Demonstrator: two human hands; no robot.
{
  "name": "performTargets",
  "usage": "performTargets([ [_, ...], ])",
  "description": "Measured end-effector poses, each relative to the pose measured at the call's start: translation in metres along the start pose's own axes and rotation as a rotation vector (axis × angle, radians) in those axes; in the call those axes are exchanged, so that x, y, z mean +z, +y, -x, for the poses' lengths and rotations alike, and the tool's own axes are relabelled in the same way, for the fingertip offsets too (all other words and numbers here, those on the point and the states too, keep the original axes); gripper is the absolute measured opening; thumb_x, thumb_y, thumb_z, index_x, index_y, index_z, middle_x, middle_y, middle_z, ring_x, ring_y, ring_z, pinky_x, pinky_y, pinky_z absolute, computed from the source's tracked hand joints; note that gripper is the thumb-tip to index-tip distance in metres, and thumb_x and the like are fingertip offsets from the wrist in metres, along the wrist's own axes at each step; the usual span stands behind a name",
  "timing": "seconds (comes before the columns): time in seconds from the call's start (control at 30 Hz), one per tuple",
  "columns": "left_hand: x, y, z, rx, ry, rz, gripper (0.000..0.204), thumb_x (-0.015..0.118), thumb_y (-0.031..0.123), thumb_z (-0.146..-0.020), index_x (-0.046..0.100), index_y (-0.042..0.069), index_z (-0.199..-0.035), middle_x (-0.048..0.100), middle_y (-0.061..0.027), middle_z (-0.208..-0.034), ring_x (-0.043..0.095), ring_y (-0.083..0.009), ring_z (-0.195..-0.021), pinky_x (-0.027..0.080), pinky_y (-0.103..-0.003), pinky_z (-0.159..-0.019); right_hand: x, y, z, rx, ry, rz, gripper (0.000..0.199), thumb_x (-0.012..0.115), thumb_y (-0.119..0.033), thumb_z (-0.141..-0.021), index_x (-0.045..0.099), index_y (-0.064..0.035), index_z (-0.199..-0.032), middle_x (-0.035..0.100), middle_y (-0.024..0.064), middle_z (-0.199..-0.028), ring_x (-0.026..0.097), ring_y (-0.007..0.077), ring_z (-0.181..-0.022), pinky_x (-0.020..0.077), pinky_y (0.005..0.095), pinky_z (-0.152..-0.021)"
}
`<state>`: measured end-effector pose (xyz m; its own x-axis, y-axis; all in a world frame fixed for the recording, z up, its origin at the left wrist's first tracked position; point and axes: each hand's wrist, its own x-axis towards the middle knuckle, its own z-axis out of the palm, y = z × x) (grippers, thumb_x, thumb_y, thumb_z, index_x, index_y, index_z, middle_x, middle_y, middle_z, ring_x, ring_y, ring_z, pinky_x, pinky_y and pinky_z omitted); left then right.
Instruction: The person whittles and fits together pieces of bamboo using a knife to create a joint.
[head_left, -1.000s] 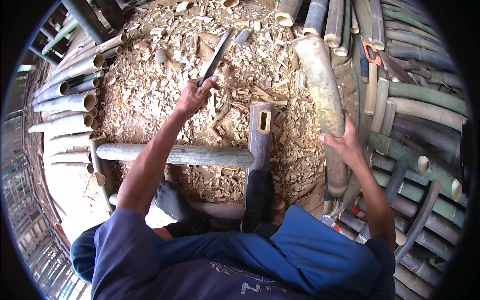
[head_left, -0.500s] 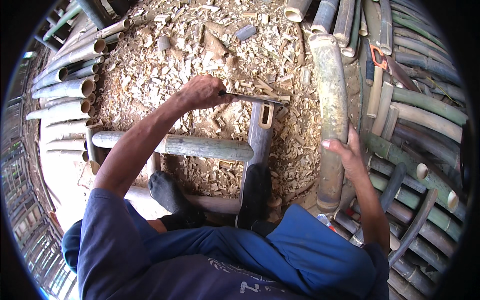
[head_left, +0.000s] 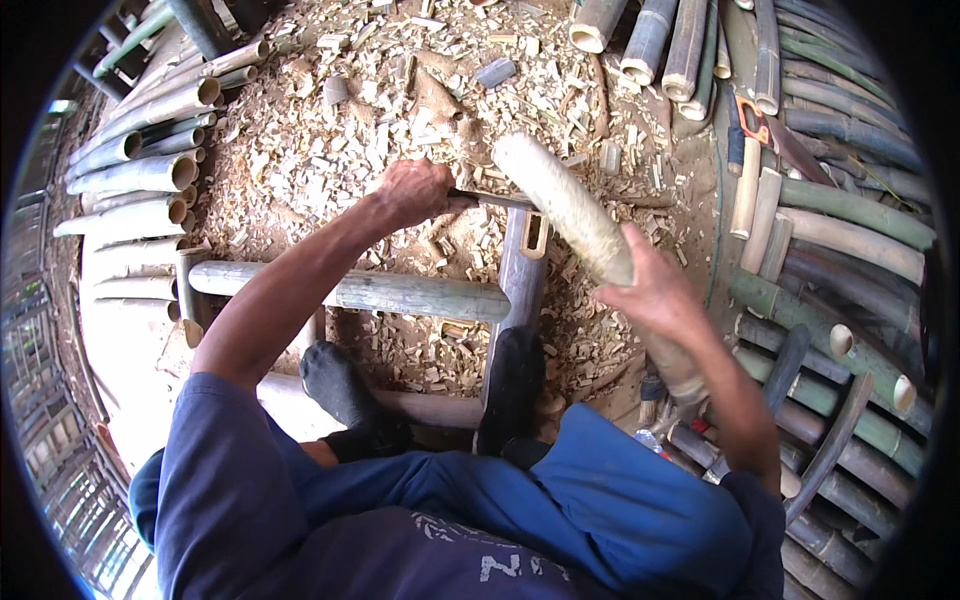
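Observation:
My left hand [head_left: 415,192] is closed round the dark handle of a chisel [head_left: 497,200]. Its blade reaches right, to the end of a grey bamboo pole [head_left: 523,275] with a rectangular slot [head_left: 536,236] cut in it. The blade tip is partly hidden, so contact is unclear. A thick, pale bamboo length [head_left: 560,200] slants in my right hand [head_left: 655,285], gripped near its middle. Its upper end lies over the blade's line, close to the slot. My feet in dark socks [head_left: 512,385] rest against the bamboo frame, one on the slotted pole.
A greenish bamboo crosspiece [head_left: 420,295] meets the slotted pole. Wood chips [head_left: 330,130] cover the ground. Cut bamboo is stacked at left [head_left: 150,175] and right [head_left: 850,225]. An orange-handled saw [head_left: 752,120] lies at the right, and a clear bottle [head_left: 648,440] near my right knee.
My right hand has lifted the thick bamboo length and swung its upper end left toward the chisel; before, it stood nearly straight at the right. My left hand has hardly moved.

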<state>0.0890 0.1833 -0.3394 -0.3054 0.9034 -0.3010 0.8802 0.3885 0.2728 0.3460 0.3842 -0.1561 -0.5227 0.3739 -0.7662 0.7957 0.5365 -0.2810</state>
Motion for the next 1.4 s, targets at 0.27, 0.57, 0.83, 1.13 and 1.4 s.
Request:
performTargets([
  [0.27, -0.007, 0.006, -0.006, -0.023, -0.089, 0.058, 0.071, 0.057, 0.076, -0.086, 0.078, 0.008, -0.088, 0.057, 0.0004, -0.053, 0.044, -0.0106, -0.041, 0.038, -0.031, -0.038, 0.043, 0.010, 0.003, -0.380, 0.484, -0.555, 0.071, 0.077, -0.023, -0.081, 0.038, 0.0052, -0.133, 0.065, 0.0194, -0.103, 0.070, 0.0322, -0.083, 0.0590, 0.0430, -0.078],
  [0.57, -0.009, -0.013, -0.003, -0.059, -0.209, 0.217, 0.061, 0.061, 0.068, -0.087, 0.072, 0.008, -0.082, 0.056, 0.0001, -0.057, 0.048, -0.0111, -0.047, 0.037, -0.032, -0.040, -0.055, -0.031, 0.030, -0.643, 0.387, -0.665, 0.068, 0.079, -0.013, -0.077, 0.042, 0.0074, -0.131, 0.065, 0.0204, -0.112, 0.070, 0.0268, -0.096, 0.0619, 0.0403, -0.085],
  [0.83, -0.005, -0.002, -0.017, 0.077, -0.140, 0.220, 0.057, 0.065, 0.062, -0.088, 0.077, 0.007, -0.083, 0.063, -0.0023, -0.058, 0.049, -0.0108, -0.045, 0.038, -0.033, -0.039, 0.001, 0.004, -0.024, -0.134, -0.006, -0.153, 0.074, 0.080, -0.014, -0.073, 0.042, 0.0044, -0.134, 0.064, 0.0227, -0.116, 0.070, 0.0309, -0.099, 0.0616, 0.0403, -0.085],
  [1.13, -0.006, -0.011, -0.022, 0.028, -0.300, 0.271, 0.054, 0.062, 0.060, -0.091, 0.076, 0.009, -0.081, 0.055, 0.0015, -0.055, 0.044, -0.0098, -0.047, 0.033, -0.033, -0.041, -0.033, -0.040, 0.013, -0.734, 0.663, -0.740, 0.069, 0.078, -0.021, -0.080, 0.044, 0.0042, -0.134, 0.064, 0.0177, -0.111, 0.068, 0.0232, -0.093, 0.0587, 0.0368, -0.085],
  [1.4, -0.009, -0.011, -0.031, 0.003, -0.439, 0.456, 0.040, 0.065, 0.049, -0.096, 0.077, 0.011, -0.097, 0.063, 0.0011, -0.066, 0.048, -0.0100, -0.051, 0.035, -0.028, -0.042, -0.033, -0.020, -0.011, -0.225, 0.030, -0.119, 0.087, 0.083, -0.024, -0.073, 0.040, 0.0084, -0.141, 0.057, 0.0270, -0.130, 0.063, 0.0323, -0.116, 0.0529, 0.0396, -0.103],
])
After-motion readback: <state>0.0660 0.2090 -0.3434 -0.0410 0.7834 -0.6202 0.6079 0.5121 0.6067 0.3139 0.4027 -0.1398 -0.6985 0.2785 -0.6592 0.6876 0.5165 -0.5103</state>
